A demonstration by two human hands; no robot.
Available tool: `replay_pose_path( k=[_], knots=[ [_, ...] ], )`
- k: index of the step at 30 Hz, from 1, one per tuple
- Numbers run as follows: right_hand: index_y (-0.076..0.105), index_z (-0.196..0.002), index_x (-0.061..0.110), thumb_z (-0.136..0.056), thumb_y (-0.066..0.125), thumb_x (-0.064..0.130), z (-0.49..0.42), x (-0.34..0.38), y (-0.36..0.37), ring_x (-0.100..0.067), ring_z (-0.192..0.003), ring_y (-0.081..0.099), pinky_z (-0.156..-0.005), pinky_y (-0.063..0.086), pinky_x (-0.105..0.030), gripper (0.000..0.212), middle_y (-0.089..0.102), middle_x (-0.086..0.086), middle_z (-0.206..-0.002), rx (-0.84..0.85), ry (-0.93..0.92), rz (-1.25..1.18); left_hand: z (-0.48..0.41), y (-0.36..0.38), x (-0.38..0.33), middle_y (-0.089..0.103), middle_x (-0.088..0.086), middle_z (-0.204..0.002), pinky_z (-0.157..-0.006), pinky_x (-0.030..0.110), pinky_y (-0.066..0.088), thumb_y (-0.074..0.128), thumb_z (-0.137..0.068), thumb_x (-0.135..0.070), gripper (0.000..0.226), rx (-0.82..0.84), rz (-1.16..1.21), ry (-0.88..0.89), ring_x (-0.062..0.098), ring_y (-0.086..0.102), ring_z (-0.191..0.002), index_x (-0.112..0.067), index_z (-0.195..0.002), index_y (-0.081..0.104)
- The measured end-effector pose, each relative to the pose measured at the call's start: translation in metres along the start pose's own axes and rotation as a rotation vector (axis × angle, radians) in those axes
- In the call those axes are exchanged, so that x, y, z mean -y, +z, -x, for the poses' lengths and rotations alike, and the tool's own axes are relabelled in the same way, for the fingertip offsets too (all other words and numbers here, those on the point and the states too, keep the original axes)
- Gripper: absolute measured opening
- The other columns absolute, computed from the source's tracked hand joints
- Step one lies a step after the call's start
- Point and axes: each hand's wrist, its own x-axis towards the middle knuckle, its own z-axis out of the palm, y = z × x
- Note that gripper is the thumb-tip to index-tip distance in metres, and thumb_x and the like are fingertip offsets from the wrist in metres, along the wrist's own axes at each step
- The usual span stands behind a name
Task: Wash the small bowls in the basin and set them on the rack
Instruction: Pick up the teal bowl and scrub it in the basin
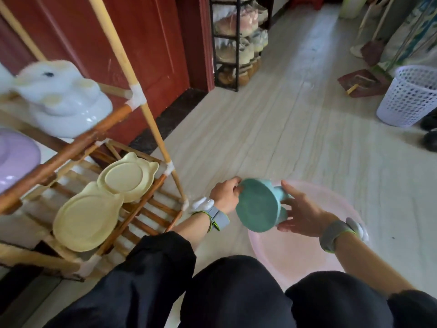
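A teal bowl [257, 205] with small ears is held on edge, its underside facing me, above the left rim of the pink basin [335, 202] on the floor. My left hand [225, 194] grips the bowl's left rim. My right hand [299, 210] holds its right side, fingers spread around an ear. Two pale yellow cat-shaped bowls [128, 177] [86, 222] lie upside down on the lower shelf of the bamboo rack [146, 210] to the left.
The rack's upper shelf holds white rabbit-shaped dishes [63, 100] and a purple bowl [16, 157]. A red door stands behind the rack, a shoe rack [236, 43] beyond it. A white mesh bin [409, 95] and dustpan [361, 82] sit at the right. My dark-trousered knees fill the foreground.
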Motion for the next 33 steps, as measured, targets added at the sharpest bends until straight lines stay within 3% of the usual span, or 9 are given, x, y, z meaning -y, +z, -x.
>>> replay_pose_path(
  k=[6, 13, 16, 19, 22, 25, 27, 29, 33],
  knots=[
    [0.060, -0.125, 0.004, -0.079, 0.065, 0.065, 0.003, 0.018, 0.039, -0.043, -0.082, 0.064, -0.067, 0.055, -0.041, 0.076, 0.060, -0.022, -0.106, 0.168, 0.069, 0.051, 0.016, -0.040, 0.016, 0.072, 0.008, -0.100, -0.074, 0.040, 0.051, 0.042, -0.096, -0.036, 0.025, -0.128, -0.014, 0.000, 0.038, 0.063, -0.094, -0.035, -0.113, 0.060],
    [0.066, -0.111, 0.007, -0.075, 0.077, 0.048, 0.018, 0.062, 0.086, -0.034, -0.072, 0.059, -0.071, 0.053, -0.042, 0.056, 0.058, -0.017, -0.101, 0.254, -0.036, 0.314, 0.042, -0.088, 0.044, 0.074, -0.002, -0.090, -0.075, 0.037, 0.057, 0.049, -0.092, -0.035, 0.021, -0.178, 0.112, -0.029, 0.024, 0.070, -0.082, -0.041, -0.108, 0.060],
    [0.065, -0.116, 0.003, -0.074, 0.079, 0.048, 0.013, 0.073, 0.106, -0.035, -0.077, 0.061, -0.073, 0.056, -0.039, 0.064, 0.059, -0.020, -0.106, 0.242, -0.029, 0.486, 0.052, -0.107, 0.067, 0.072, -0.009, -0.095, -0.079, 0.037, 0.055, 0.053, -0.093, -0.023, 0.026, -0.165, -0.003, -0.061, 0.020, 0.068, -0.088, -0.038, -0.112, 0.061],
    [0.065, -0.120, 0.005, -0.083, 0.072, 0.049, 0.004, 0.065, 0.133, -0.031, -0.078, 0.061, -0.077, 0.056, -0.037, 0.058, 0.062, -0.021, -0.110, 0.222, -0.040, 0.640, 0.060, -0.120, 0.088, 0.068, -0.003, -0.115, -0.088, 0.034, 0.051, 0.053, -0.095, -0.015, 0.031, -0.187, -0.094, -0.138, 0.023, 0.064, -0.106, -0.028, -0.122, 0.063],
    [0.067, -0.117, 0.006, -0.085, 0.069, 0.050, -0.010, 0.049, 0.151, -0.023, -0.076, 0.059, -0.075, 0.053, -0.034, 0.054, 0.066, -0.012, -0.097, 0.204, -0.084, 0.777, 0.066, -0.125, 0.102, 0.058, -0.005, -0.133, -0.095, 0.034, 0.046, 0.051, -0.098, -0.015, 0.035, -0.217, -0.303, -0.202, 0.021, 0.054, -0.122, -0.027, -0.129, 0.060],
    [0.068, -0.101, 0.010, -0.082, 0.071, 0.053, -0.030, 0.031, 0.168, -0.015, -0.059, 0.058, -0.062, 0.051, -0.028, 0.047, 0.065, -0.006, -0.079, 0.143, -0.106, 0.891, 0.075, -0.125, 0.125, 0.049, -0.002, -0.133, -0.089, 0.037, 0.044, 0.052, -0.093, -0.015, 0.039, -0.221, -0.508, -0.244, 0.023, 0.047, -0.122, -0.031, -0.128, 0.055],
    [0.066, -0.098, 0.013, -0.080, 0.070, 0.059, -0.049, 0.017, 0.183, -0.014, -0.057, 0.059, -0.059, 0.050, -0.027, 0.050, 0.064, -0.005, -0.079, 0.129, -0.156, 0.989, 0.078, -0.119, 0.145, 0.049, 0.001, -0.126, -0.085, 0.039, 0.046, 0.057, -0.088, -0.015, 0.039, -0.289, -0.587, -0.278, 0.026, 0.050, -0.116, -0.028, -0.125, 0.055],
    [0.062, -0.102, 0.018, -0.078, 0.067, 0.067, -0.067, 0.000, 0.200, -0.017, -0.072, 0.062, -0.064, 0.049, -0.027, 0.054, 0.066, -0.004, -0.091, 0.109, -0.228, 1.133, 0.080, -0.115, 0.162, 0.053, 0.002, -0.119, -0.079, 0.040, 0.047, 0.061, -0.085, -0.017, 0.035, -0.359, -0.647, -0.299, 0.027, 0.054, -0.109, -0.024, -0.119, 0.057],
    [0.048, -0.134, 0.020, -0.070, 0.064, 0.076, -0.099, -0.031, 0.234, -0.029, -0.106, 0.056, -0.078, 0.043, -0.031, 0.087, 0.054, -0.007, -0.121, -0.002, -0.338, 1.339, 0.083, -0.110, 0.177, 0.063, -0.001, -0.106, -0.074, 0.040, 0.046, 0.059, -0.085, -0.019, 0.025, -0.348, -0.669, -0.192, 0.026, 0.059, -0.102, -0.022, -0.109, 0.062]
  ],
)
